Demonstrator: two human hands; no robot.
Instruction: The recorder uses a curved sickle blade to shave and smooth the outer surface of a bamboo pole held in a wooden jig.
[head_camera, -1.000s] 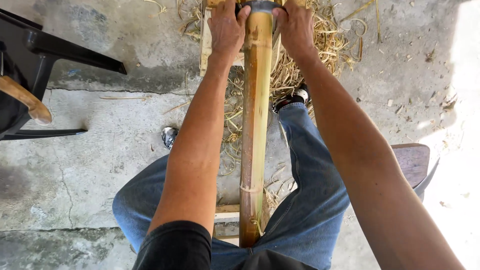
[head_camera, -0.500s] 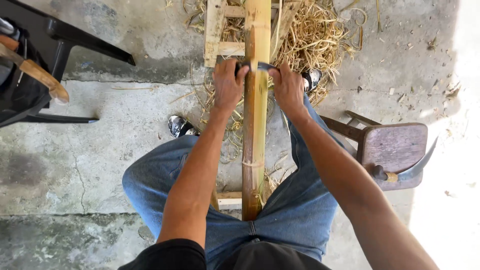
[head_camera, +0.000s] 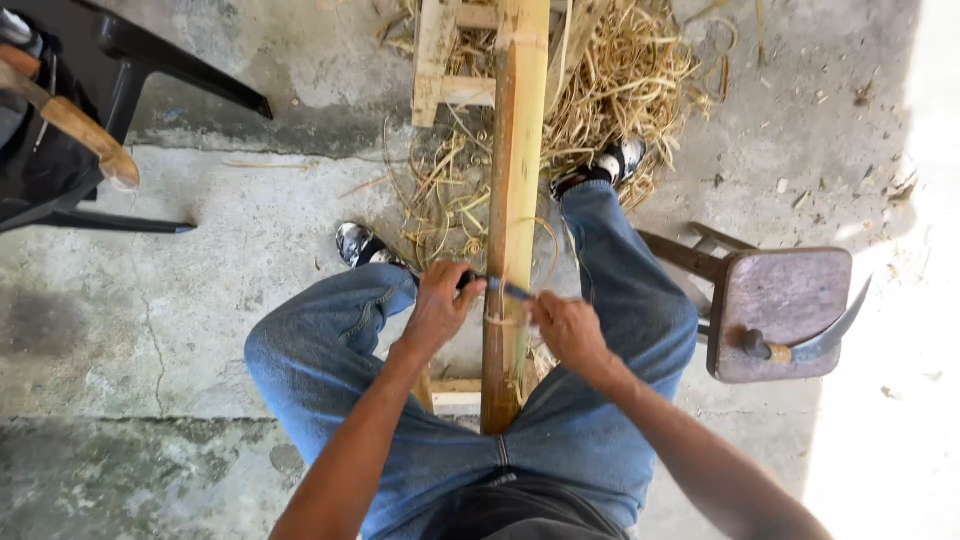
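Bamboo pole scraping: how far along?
Done: a heap of pale shavings lies on the floor by the wooden frame. In hand: left hand and right hand grip a two-handled blade laid across the bamboo pole near its lower end. Left: the pole's skin is brownish along most of its length.

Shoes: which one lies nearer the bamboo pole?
The shoe on the person's right leg, almost beside the bamboo pole; the other shoe sits clearly apart on bare concrete.

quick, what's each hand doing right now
Left hand: closed on one handle of the drawknife lying across the bamboo pole.
Right hand: closed at the blade's other end.
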